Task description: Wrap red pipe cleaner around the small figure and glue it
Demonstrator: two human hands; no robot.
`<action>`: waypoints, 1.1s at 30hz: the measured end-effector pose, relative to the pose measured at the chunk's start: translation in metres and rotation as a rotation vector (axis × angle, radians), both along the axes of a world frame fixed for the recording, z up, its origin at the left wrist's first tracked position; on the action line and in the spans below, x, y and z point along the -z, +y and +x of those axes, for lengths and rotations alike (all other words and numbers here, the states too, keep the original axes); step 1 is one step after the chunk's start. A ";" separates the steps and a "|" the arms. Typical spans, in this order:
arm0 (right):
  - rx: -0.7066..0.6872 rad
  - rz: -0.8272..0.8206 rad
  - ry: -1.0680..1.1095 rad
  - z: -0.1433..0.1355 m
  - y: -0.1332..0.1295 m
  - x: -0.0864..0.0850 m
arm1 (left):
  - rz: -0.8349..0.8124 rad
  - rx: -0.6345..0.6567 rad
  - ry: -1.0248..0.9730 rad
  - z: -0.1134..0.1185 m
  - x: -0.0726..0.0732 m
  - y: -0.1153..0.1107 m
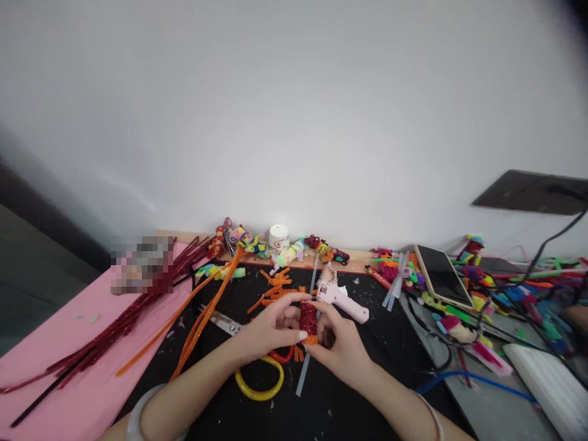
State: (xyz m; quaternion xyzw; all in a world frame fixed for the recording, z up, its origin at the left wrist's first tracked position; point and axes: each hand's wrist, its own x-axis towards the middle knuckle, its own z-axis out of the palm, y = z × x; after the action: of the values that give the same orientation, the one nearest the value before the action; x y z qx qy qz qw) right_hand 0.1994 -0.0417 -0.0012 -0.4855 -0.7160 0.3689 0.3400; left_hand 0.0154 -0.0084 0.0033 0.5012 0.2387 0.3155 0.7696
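Between the fingertips of both hands is a small red glittery pipe-cleaner roll (308, 318), with an orange band at its lower end. My left hand (280, 324) pinches it from the left, and my right hand (334, 334) grips it from the right. Scissors with yellow and red handles (260, 392) lie under my left forearm, their blades pointing up to the left. A pale pink glue gun (342, 300) rests just beyond my right hand. Cut orange pipe-cleaner pieces (278, 285) lie behind my left hand, and a clear glue stick (302, 375) pokes out below the roll.
Long red pipe cleaners (114, 324) spread over the pink surface (41, 361), with orange ones (206, 312) beside them. Small pipe-cleaner figures (294, 252) and a white tub (279, 237) line the wall. At right are a phone (443, 275), cables and a white power strip (546, 389).
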 end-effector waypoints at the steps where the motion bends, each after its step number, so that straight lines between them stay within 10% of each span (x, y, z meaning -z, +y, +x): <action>1: 0.005 -0.004 -0.004 0.000 0.000 0.000 | -0.001 0.001 0.001 0.000 0.000 0.000; 33: -0.047 -0.006 0.053 0.002 0.000 0.004 | 0.041 0.015 0.011 0.000 0.003 -0.001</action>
State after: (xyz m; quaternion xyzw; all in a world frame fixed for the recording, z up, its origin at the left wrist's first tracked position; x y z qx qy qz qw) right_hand 0.2011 -0.0415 -0.0051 -0.4599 -0.7167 0.3916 0.3486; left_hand 0.0152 -0.0094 0.0001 0.5205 0.2325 0.3116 0.7602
